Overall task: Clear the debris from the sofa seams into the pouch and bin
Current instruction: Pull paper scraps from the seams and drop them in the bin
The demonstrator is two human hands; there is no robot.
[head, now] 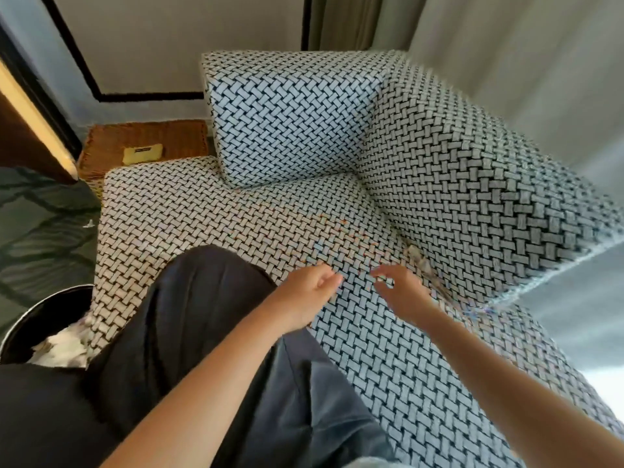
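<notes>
Two hands show: a left hand [309, 292] and a right hand [400, 290]. Beyond both lie orange crumbs [342, 221], too many to count. One pale clump [417, 256] sits beside the right hand. One bin [20, 327] stands left of the left hand, and one yellow pouch [143, 154] lies far beyond it.

Our left hand [309, 292] and right hand [400, 292] reach over the sofa [202, 211] seat. Orange crumbs [342, 221] dot it; a bin [30, 327] stands beside the sofa.

Both forearms [219, 366] bare; loose creased trousers [189, 315], black at one leg, slate-grey at the other
</notes>
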